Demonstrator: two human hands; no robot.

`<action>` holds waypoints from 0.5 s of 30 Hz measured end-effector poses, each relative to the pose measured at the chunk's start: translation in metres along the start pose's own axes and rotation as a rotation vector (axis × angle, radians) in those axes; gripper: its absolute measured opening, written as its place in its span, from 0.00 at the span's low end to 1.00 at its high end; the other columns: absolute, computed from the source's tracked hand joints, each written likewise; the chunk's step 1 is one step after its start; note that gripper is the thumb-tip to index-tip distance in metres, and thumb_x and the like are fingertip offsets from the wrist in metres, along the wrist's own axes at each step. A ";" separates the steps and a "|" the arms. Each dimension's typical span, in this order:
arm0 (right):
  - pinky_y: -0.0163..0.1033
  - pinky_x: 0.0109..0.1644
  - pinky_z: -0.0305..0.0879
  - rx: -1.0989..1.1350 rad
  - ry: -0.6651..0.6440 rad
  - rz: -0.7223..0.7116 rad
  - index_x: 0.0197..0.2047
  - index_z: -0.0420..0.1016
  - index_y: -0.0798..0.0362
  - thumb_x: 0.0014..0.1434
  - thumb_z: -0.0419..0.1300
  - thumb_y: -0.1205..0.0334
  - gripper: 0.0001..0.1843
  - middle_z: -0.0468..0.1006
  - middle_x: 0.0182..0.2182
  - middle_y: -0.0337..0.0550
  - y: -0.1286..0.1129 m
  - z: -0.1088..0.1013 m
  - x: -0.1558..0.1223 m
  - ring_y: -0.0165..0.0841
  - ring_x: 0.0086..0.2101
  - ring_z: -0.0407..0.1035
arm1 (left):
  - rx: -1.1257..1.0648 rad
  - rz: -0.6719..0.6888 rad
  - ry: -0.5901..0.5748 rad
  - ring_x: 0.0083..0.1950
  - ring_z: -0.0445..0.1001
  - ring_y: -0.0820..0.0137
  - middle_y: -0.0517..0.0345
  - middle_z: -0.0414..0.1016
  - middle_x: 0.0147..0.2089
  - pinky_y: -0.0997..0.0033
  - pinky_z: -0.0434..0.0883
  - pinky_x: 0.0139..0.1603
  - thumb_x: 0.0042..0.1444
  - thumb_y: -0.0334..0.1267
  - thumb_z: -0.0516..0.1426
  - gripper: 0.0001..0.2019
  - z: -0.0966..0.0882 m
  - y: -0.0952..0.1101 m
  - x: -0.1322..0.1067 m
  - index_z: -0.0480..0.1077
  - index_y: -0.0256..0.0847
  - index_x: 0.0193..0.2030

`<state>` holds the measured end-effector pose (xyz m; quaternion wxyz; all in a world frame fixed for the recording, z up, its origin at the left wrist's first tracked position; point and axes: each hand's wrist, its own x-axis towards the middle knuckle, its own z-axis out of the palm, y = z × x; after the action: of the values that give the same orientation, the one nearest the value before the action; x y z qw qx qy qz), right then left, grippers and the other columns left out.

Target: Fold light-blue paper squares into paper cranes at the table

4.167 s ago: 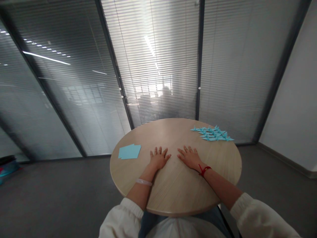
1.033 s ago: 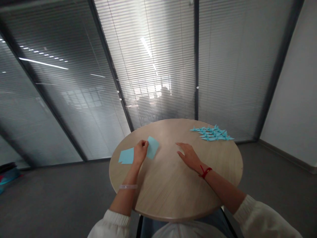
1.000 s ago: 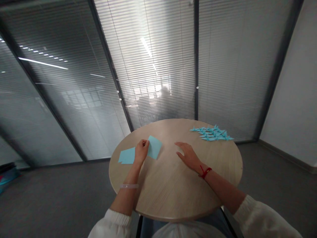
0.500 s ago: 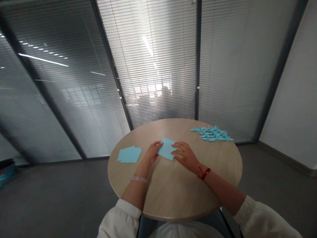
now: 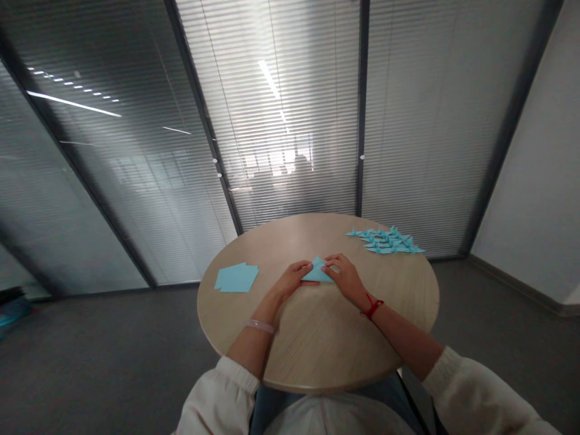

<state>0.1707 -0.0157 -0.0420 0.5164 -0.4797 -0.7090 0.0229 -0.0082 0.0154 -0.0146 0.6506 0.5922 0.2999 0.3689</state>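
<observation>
fold newly made: light blue paper sheet (image 5: pixel 317 272), flat square half second ago, now thin matte triangle, point far, at counter centre. left hand (image 5: pixel 292 281) and right hand (image 5: pixel 347 279) fingers clamped on its near corners. round pale wood-grain counter (image 5: pixel 317 356) smooth. left, flat blue square stack (image 5: pixel 236 278); far right, spiky folded blue paper cranes (image 5: pixel 385 240).

Nothing readable here tbh: no text, labels or numbers on the blue sheet (image 5: pixel 318 275), paper stack (image 5: pixel 236 278), folded origami pieces (image 5: pixel 386 240) or round table (image 5: pixel 317 344).
</observation>
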 end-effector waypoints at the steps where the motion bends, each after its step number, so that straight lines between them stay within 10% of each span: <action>1: 0.42 0.50 0.62 0.016 0.003 0.024 0.32 0.74 0.52 0.60 0.54 0.57 0.11 0.75 0.39 0.47 0.000 0.000 0.000 0.35 0.43 0.68 | 0.006 0.001 -0.008 0.39 0.72 0.69 0.52 0.73 0.38 0.64 0.73 0.42 0.47 0.46 0.62 0.17 0.001 -0.001 0.000 0.72 0.33 0.38; 15: 0.37 0.37 0.66 0.278 0.027 0.235 0.37 0.69 0.53 0.52 0.59 0.52 0.14 0.76 0.28 0.39 0.003 0.003 0.000 0.33 0.32 0.72 | 0.209 0.092 0.019 0.31 0.72 0.72 0.57 0.72 0.29 0.66 0.76 0.37 0.39 0.46 0.66 0.20 0.004 -0.017 0.008 0.72 0.31 0.32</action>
<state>0.1703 -0.0131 -0.0446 0.5811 -0.4835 -0.6310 0.1743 0.0017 0.0189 -0.0304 0.5647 0.6664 0.3155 0.3708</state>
